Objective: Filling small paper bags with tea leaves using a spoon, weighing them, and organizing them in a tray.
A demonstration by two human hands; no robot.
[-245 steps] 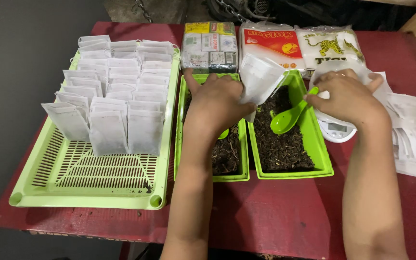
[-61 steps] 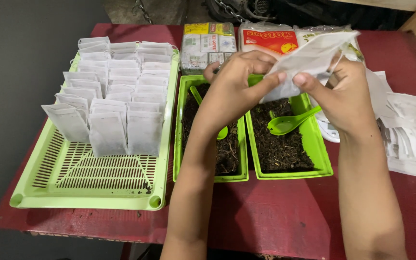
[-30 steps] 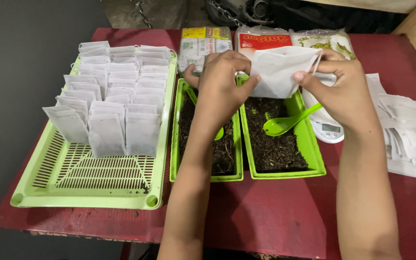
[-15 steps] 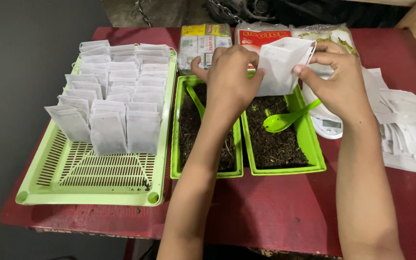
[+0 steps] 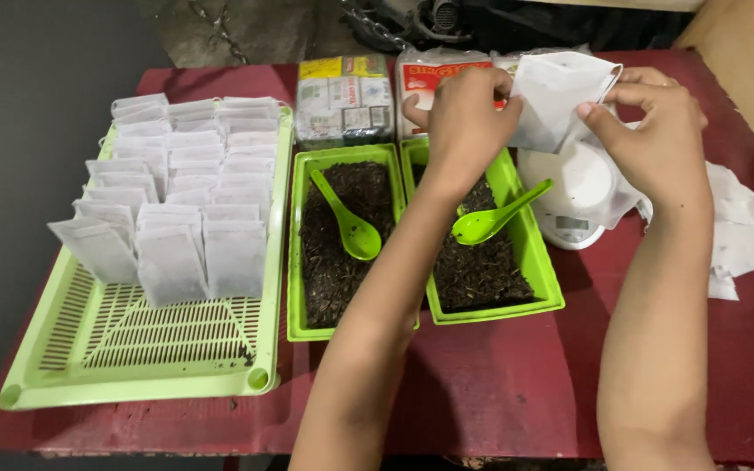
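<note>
Both hands hold one white paper filter bag up over the far end of the right green tray. My left hand pinches its left edge, my right hand its right top corner. Under them two narrow green trays hold dark loose leaves; the left tray has a green spoon lying in it, the right one a second green spoon leaning on its rim. A white round scale sits just right of the trays.
A large slotted green basket on the left holds several rows of upright white filled bags. Printed packets lie at the table's far edge. A loose pile of empty white bags lies at the right. The table is red.
The bag has been brought up from over the right tray and turned between both hands, which moved toward the far edge. The spoons and trays kept their places.
</note>
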